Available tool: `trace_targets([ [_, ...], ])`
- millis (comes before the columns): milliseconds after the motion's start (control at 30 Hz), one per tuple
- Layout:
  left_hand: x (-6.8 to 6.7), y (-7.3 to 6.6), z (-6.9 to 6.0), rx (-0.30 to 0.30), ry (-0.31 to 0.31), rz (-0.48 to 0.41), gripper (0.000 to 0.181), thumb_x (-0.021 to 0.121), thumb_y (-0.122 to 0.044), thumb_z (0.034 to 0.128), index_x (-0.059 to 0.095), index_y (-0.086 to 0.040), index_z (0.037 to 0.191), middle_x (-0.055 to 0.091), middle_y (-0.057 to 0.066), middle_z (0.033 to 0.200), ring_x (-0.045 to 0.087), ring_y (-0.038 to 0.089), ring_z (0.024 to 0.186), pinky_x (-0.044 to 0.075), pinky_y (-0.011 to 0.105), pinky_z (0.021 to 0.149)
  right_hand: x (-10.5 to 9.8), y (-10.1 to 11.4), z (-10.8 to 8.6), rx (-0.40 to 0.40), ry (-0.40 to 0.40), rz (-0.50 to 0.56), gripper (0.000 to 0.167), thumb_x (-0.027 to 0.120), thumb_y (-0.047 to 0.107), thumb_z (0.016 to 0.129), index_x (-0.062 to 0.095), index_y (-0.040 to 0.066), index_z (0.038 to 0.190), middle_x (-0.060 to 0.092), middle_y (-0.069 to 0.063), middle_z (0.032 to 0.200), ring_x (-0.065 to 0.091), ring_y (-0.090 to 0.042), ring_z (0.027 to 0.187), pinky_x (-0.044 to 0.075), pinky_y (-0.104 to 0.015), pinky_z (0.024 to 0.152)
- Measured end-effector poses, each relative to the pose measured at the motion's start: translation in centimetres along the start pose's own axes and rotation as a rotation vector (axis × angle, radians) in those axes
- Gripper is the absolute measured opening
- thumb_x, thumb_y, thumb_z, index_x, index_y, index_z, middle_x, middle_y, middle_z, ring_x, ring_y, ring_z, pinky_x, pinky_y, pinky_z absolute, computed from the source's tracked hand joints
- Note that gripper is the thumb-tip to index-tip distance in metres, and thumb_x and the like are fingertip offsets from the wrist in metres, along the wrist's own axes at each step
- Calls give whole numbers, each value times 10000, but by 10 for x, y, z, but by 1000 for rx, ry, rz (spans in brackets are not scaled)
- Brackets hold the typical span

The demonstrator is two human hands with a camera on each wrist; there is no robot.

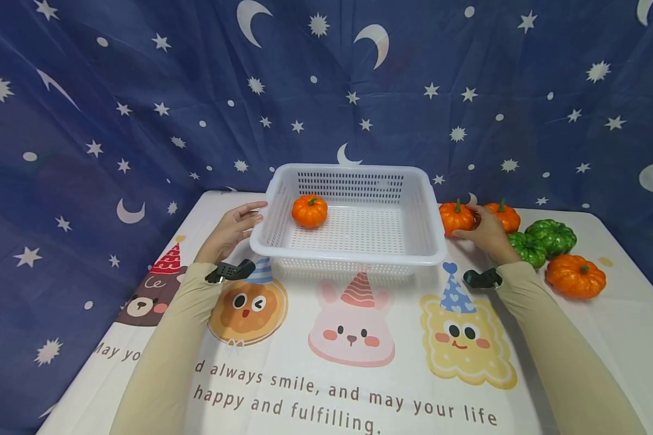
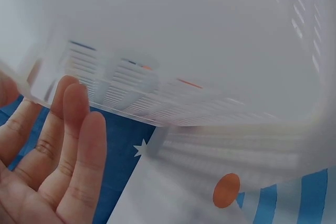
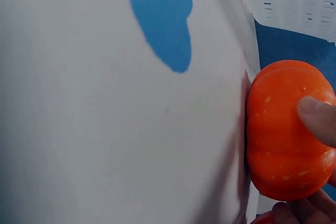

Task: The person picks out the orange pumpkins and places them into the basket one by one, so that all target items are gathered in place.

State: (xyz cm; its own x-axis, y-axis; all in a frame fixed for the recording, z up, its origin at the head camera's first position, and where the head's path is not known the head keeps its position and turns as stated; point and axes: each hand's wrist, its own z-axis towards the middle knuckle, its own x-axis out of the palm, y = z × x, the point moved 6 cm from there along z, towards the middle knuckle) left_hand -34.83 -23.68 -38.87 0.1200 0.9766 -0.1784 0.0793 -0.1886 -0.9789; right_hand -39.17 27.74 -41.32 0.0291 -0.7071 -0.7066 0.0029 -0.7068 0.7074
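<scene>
Four orange pumpkins (image 1: 575, 277), two green pumpkins (image 1: 552, 238), one white basket (image 1: 348, 258)

The right hand (image 1: 488, 233) grips one orange pumpkin (image 1: 456, 220) beside the basket; one sits inside. The left hand (image 1: 230, 232), fingers extended, is at its rim. Only the right wrist view shows the gripped pumpkin's pale flecks

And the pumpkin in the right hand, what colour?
The pumpkin is orange with small pale flecks; the right wrist view shows it best.

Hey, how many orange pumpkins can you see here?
4. One orange pumpkin sits in the white basket; the right hand grips a second; a third is partly behind that hand; a fourth lies far right, beside the green pumpkins.
</scene>
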Motion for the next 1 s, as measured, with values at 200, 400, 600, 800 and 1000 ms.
trace_targets([
  [200,0,-2,0,16,12,-12,544,563,-199,945,366,-63,1433,538,-81,1048,575,8,938,533,153,781,0,0,2,22,-1,-12,809,697,120,839,205,-60,1455,255,-339,1455,307,-495,1296,270,-574,1091],
  [400,1,-1,0,2,6,-12,538,562,-199,946,369,-71,1432,537,-76,1044,572,14,947,534,154,781,1,1,2,13,0,-7,806,692,116,842,199,-69,1452,269,-337,1449,323,-488,1288,291,-565,1085],
  [600,1,-1,0,-4,3,-11,543,569,-204,942,370,-78,1432,532,-69,1063,565,28,966,532,152,781,0,2,1,11,-11,-6,804,705,150,838,225,-51,1452,310,-329,1428,366,-464,1252,322,-558,1074],
  [800,1,0,0,-8,-4,-13,542,572,-206,941,376,-84,1430,536,-71,1068,568,25,967,534,154,779,0,2,-3,20,-5,34,813,705,177,840,221,-36,1457,309,-324,1425,354,-460,1253,320,-559,1078],
  [1000,1,-1,-1,-13,-10,-12,544,572,-211,940,375,-85,1432,534,-77,1058,571,16,957,535,153,774,0,0,-4,39,9,87,858,701,191,845,161,-20,1478,263,-312,1461,322,-459,1289,299,-548,1094],
])
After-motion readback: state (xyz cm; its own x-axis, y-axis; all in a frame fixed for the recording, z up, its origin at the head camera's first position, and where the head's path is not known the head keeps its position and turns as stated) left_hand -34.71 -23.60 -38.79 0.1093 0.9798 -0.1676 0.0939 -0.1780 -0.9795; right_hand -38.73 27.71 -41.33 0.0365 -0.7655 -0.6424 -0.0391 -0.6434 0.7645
